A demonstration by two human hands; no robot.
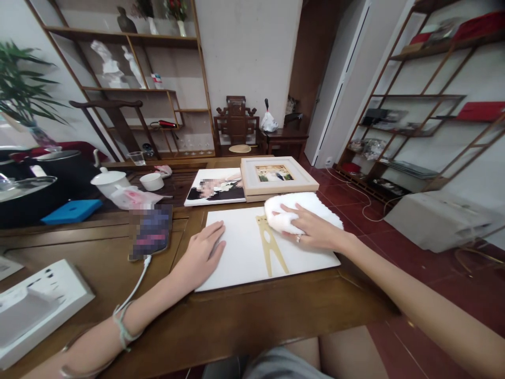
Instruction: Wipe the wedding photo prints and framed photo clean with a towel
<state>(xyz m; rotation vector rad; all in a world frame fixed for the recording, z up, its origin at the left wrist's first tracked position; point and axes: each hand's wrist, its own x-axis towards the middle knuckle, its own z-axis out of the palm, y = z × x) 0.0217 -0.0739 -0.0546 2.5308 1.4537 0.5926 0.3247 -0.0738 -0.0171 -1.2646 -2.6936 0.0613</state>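
A white board [236,252] lies flat on the wooden table in front of me. Fixed or resting on it is a tan, A-shaped piece [269,247] with two splayed legs. My left hand [205,252] rests flat on the board's left edge, fingers stretched out and holding nothing. Under my right hand [307,223] is a fluffy white cloth [278,210], pressed against the board's far right part. The fingers of that hand spread over the cloth and grip it, and a ring shows on one of them.
Behind the board lie a photo print [215,187] and a pale framed picture [280,179]. To the left are a phone [152,231] on a white cable, a power strip [43,305], a blue box [71,211], a white cup [152,181] and dark pots [27,200].
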